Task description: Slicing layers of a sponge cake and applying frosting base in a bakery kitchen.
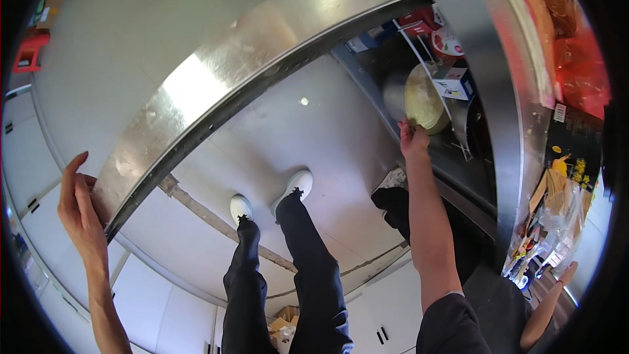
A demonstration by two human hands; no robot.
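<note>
In the dark cabinet point(472, 174) at right, here's the pale yellow item point(424, 101), long axis running near to far, its near end at the right hand point(415, 138); whether gripped, I can't tell. The left hand point(80, 213) sits loosely open against a steel panel point(262, 46)!

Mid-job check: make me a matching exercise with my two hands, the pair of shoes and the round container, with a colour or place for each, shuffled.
Things:
1. Left hand
2. Pair of shoes
3. Right hand
4. Round container

Colours and places:
A. Pale yellow
B. At the lower edge of the round container
C. White
D. At the left end of the broad steel panel

Right pairs: 1-D, 2-C, 3-B, 4-A
</note>
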